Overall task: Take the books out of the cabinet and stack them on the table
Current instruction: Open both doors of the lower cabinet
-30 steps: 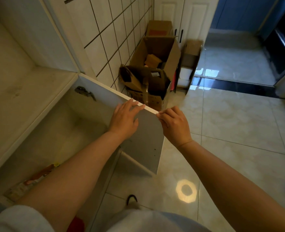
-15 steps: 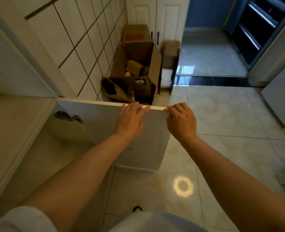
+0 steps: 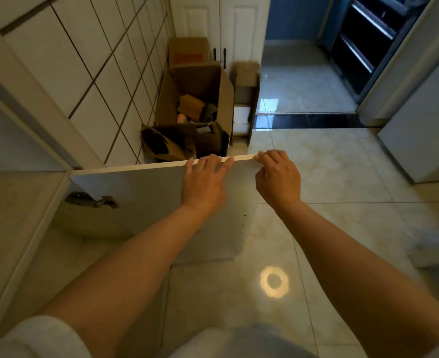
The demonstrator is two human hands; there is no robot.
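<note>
Both hands are gripping the top edge of the open cabinet door [image 3: 141, 200] at frame centre: left hand [image 3: 203, 182] draping fingers over it, right hand [image 3: 277, 179] pinching its corner. No books visible; removal and stacking appear wholly ahead.

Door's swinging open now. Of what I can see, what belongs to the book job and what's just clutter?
Job:
- cabinet door, swung open
- left hand, fingers over the door's top edge
- right hand, pinching that edge near the corner

No books in view.

Clutter:
- open cardboard box by the tiled wall
- flat carton behind it
- small shelf unit
</note>
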